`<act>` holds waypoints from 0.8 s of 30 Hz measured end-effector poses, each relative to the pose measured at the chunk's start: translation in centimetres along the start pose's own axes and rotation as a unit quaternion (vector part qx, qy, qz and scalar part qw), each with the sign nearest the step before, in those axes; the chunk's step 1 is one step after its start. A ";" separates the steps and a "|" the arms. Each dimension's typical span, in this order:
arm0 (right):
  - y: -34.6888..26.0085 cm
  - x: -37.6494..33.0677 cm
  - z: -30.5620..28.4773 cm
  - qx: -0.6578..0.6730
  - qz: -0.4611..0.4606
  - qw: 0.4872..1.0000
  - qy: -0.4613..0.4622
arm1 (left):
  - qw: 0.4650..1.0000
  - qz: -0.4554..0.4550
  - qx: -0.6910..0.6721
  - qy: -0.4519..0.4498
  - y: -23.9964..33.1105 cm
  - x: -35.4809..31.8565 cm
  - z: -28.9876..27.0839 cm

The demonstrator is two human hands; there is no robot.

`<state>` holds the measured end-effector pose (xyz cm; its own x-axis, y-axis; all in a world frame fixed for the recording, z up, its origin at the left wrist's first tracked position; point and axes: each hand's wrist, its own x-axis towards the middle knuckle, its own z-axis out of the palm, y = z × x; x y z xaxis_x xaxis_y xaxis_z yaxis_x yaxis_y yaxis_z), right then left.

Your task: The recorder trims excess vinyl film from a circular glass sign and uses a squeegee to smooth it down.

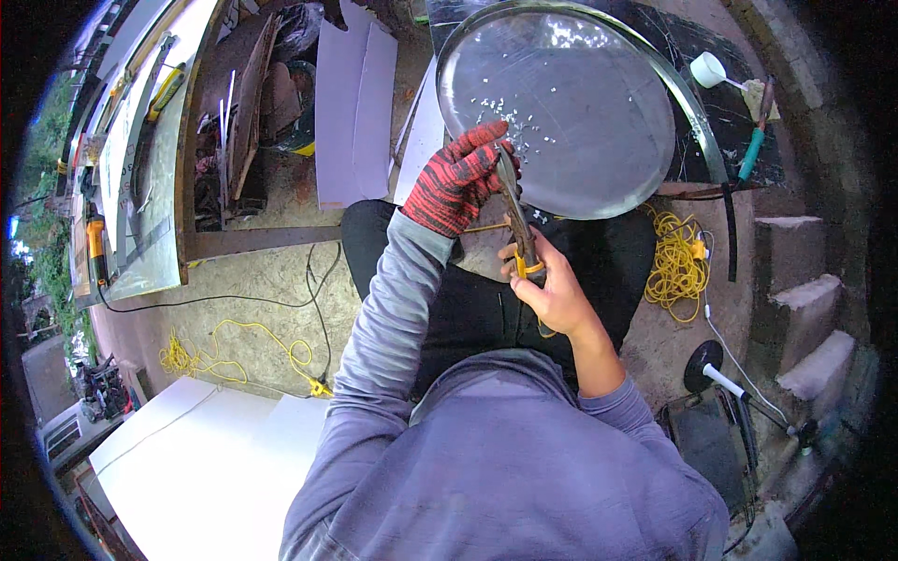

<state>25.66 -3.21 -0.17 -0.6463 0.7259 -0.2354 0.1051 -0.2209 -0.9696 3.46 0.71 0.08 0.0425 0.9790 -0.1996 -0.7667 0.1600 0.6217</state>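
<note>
My left hand (460, 178) wears a red and black knit glove and grips the near edge of a round shiny metal sheet (571, 112). A curved metal strip (687, 93) runs along the sheet's right rim. My bare right hand (547, 280) squeezes the yellow-trimmed handles of metal snips (517, 220), whose blades reach up to the sheet's edge just beside the gloved fingers. Small bright metal chips lie scattered on the sheet near the blades. My lap in dark trousers is under both hands.
A tangle of yellow cord (675, 262) lies at the right, another yellow cord (234, 351) on the floor at the left. White boards (201, 449) lie lower left, white panels (355, 103) lean above. Concrete steps (809, 309) rise at the right. A green-handled tool (753, 150) rests on a dark slab.
</note>
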 end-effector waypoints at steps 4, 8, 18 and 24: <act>0.6 0.0 0.3 -0.021 0.006 0.999 0.047 | 1.000 -0.009 0.024 0.011 0.2 -0.1 0.5; 0.3 0.1 0.6 -0.021 0.025 0.998 0.055 | 0.998 0.001 0.050 0.025 0.3 -0.1 0.8; 1.2 0.5 0.9 -0.047 0.025 0.997 0.056 | 0.992 -0.014 0.109 0.058 0.8 0.0 1.7; 0.8 0.5 1.0 -0.069 0.019 0.996 0.046 | 0.992 -0.016 0.119 0.047 0.9 -0.1 1.5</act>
<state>24.68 -3.69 -0.97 -0.5689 0.7764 -0.2711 0.2346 -0.1628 -0.9584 3.72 0.95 1.80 -0.0041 0.9585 -0.2852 -0.5934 0.2273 0.7722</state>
